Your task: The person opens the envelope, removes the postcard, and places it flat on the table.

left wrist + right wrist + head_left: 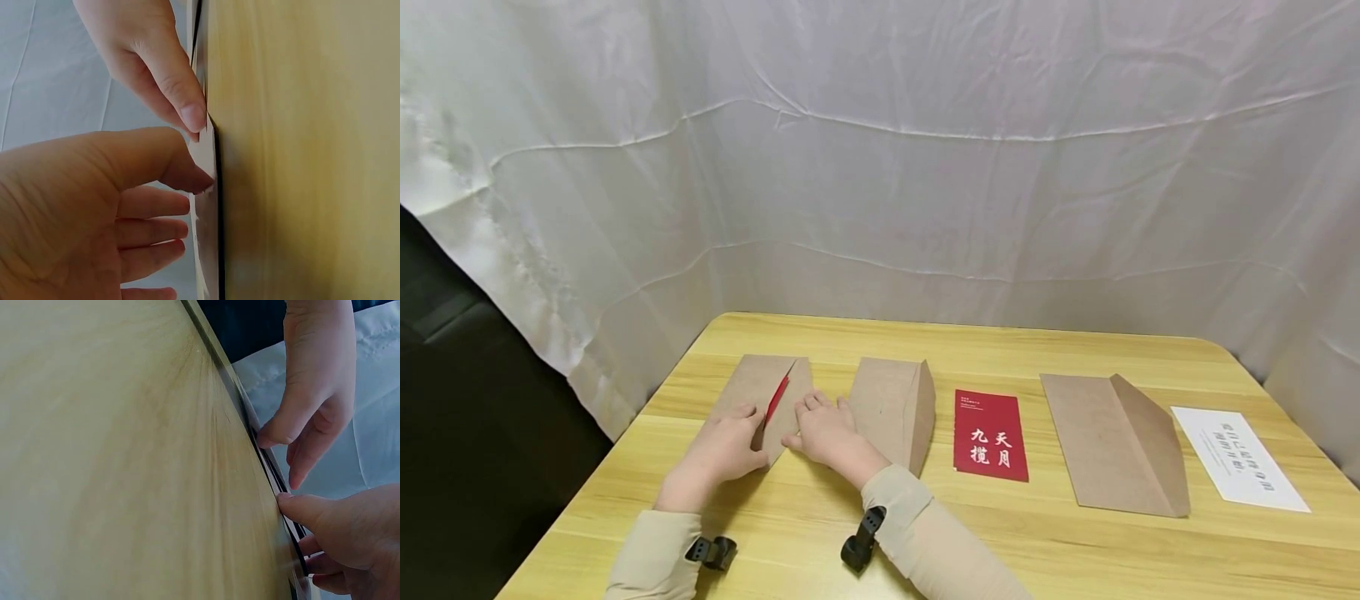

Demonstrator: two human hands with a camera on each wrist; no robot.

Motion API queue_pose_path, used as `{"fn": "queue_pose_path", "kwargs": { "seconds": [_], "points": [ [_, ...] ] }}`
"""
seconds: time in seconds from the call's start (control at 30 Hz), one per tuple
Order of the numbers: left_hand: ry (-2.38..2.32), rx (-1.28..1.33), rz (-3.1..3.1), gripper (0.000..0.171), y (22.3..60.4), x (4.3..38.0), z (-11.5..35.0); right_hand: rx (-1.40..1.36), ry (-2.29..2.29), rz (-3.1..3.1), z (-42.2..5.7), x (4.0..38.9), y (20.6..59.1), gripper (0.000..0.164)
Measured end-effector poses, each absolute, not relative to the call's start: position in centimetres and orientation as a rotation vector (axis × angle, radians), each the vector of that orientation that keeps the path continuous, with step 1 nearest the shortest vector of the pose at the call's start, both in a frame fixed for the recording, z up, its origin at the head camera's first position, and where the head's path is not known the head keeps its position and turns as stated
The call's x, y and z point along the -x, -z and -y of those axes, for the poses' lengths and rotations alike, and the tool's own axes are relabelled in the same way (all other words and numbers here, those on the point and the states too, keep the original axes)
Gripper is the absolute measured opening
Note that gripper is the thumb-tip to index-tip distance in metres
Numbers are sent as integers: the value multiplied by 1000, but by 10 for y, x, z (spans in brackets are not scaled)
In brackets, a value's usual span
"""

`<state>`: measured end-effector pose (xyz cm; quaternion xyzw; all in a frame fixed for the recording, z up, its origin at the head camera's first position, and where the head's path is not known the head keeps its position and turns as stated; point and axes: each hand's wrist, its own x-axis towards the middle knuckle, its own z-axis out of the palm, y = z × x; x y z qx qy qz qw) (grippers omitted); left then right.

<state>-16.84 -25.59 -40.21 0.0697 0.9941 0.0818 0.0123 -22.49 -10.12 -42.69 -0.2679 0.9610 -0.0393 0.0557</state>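
Note:
A brown paper envelope [758, 375] lies at the left of the table, with the edge of a red card [777, 400] showing in its slanted opening. My left hand [730, 442] rests on the envelope's near left part beside that opening. On the flap side, my right hand [829, 429] presses down with its fingers extended. Seen from the left wrist, the left thumb [181, 165] touches the envelope's near edge while the other fingers stay fairly straight. The right wrist view shows the right thumb [300, 506] at the edge too.
Right of the hands lies a second brown envelope [880, 400], partly behind the right wrist. Farther right are a red card with white characters [990, 417], a third envelope with its flap out [1090, 450] and a white printed card [1262, 492]. A pale curtain [925, 167] hangs behind the table.

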Motion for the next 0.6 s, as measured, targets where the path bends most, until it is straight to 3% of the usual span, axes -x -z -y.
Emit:
{"fn": "queue_pose_path", "kwargs": {
  "seconds": [0.33, 0.6],
  "points": [
    [-233, -207, -3086, 70, 403, 170, 251, 819, 122, -2922, 100, 223, 426, 67],
    [-231, -254, -3146, 44, 401, 166, 254, 820, 106, -2927, 101, 224, 428, 68]
  ]
}}
